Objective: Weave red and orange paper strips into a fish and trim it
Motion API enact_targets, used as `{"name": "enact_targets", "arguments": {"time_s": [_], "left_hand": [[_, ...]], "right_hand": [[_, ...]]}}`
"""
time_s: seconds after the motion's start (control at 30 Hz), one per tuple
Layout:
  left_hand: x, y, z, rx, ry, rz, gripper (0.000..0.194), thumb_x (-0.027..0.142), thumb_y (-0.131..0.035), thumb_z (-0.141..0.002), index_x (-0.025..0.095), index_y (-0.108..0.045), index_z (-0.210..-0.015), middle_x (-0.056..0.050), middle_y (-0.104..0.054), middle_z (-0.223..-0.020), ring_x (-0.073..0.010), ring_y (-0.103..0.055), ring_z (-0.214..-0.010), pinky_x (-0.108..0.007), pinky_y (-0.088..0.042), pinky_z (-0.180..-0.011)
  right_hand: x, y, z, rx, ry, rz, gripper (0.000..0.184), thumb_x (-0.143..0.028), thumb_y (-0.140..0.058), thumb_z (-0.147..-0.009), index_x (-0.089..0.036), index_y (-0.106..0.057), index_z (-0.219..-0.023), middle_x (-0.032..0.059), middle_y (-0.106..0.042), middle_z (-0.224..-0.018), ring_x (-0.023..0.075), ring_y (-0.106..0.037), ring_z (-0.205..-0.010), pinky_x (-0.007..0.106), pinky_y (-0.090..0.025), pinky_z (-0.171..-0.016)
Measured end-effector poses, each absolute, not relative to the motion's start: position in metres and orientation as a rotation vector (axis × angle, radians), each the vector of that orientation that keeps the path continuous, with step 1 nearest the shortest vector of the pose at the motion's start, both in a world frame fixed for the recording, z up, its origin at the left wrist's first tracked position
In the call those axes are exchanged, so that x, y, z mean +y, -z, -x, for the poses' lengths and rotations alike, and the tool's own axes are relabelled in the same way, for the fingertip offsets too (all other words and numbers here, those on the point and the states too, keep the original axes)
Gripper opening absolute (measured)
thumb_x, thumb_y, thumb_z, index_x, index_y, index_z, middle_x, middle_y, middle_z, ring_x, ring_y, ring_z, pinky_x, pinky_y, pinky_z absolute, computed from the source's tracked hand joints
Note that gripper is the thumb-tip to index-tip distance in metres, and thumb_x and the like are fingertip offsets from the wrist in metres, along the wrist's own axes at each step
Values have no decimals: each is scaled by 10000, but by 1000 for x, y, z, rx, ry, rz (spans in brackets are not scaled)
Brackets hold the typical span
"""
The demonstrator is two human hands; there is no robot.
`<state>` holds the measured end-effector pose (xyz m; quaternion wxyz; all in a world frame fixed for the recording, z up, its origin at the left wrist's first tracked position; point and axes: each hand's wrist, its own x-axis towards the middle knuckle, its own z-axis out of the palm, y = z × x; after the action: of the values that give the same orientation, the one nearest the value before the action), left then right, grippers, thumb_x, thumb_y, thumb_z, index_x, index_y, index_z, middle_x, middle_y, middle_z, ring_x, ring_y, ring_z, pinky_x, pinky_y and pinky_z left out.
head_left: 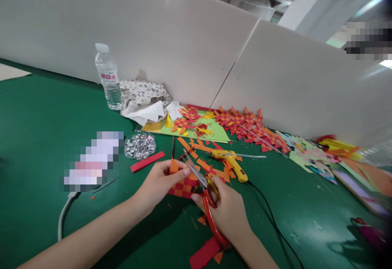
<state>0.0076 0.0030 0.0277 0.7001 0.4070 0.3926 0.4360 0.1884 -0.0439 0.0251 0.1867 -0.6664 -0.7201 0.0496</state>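
- Now our left hand [161, 182] pinches a red-and-orange checkered paper weave [181, 190], held between our hands;
- our right hand [229, 204] grips red-handled steel scissors [202, 180];
- similar checkered pieces [243, 124] lie piled, seemingly done; ours looks unfinished

The left hand [161, 181] and right hand [231, 203] hide bits of the checkered paper weave [182, 190] at 6 o'clock.
The right hand also covers part of the scissors [200, 178]. Near 8 o'clock, the phone [93, 161] is blurred into squares, and the googly eyes [140, 146] are too tiny to count. At 5 o'clock, the bottom edge cuts off the black cord [270, 213] of the glue gun [230, 159]. At 4 o'clock, a purple thing [371, 234] is too fuzzy to name.
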Motion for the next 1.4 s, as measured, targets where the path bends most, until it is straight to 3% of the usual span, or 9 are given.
{"name": "enact_targets", "arguments": {"time_s": [0.37,0.77,1.13,1.27,1.4], "left_hand": [[2,-26,-8,893,-953,-898,194,349,-718,-695,178,-660,-767,-1,-691,-770,-123,-625,-704,-220,-460,-655],[3,-25,-8,880,-966,-963,161,335,-700,-716,180,-668,-741,-11,-698,-788,-135,-630,-729,-229,-457,-679],[2,-27,-9,924,-939,-947,196,352,-716,-695,174,-674,-767,-19,-694,-774,-138,-628,-697,-228,-456,-641],[2,-25,-9,967,-968,-926,199,357,-729,-679,183,-667,-753,14,-666,-712,-119,-616,-665,-209,-449,-619],[4,-23,-8,984,-959,-865,236,386,-721,-676,182,-668,-781,-7,-687,-770,-157,-645,-722,-245,-480,-658]], "right_hand": [[-45,-25,-188,-2044,-67,1839,363,-446,-621,-694,-227,-339,-629,-78,-410,-467,101,-399,-406,203,-258,-423],[-44,-26,-189,-2037,-131,1872,308,-476,-621,-705,-216,-458,-727,-61,-476,-502,126,-476,-439,209,-290,-448],[-43,-26,-190,-2019,36,1860,345,-509,-583,-731,-220,-425,-626,-60,-437,-440,116,-444,-386,206,-267,-410],[-41,-29,-191,-1907,-84,1896,354,-535,-539,-765,-220,-430,-643,-48,-481,-482,121,-476,-414,200,-299,-412],[-40,-31,-193,-1812,-136,1884,359,-563,-534,-761,-221,-442,-702,-49,-488,-524,119,-470,-423,204,-329,-413]]}}
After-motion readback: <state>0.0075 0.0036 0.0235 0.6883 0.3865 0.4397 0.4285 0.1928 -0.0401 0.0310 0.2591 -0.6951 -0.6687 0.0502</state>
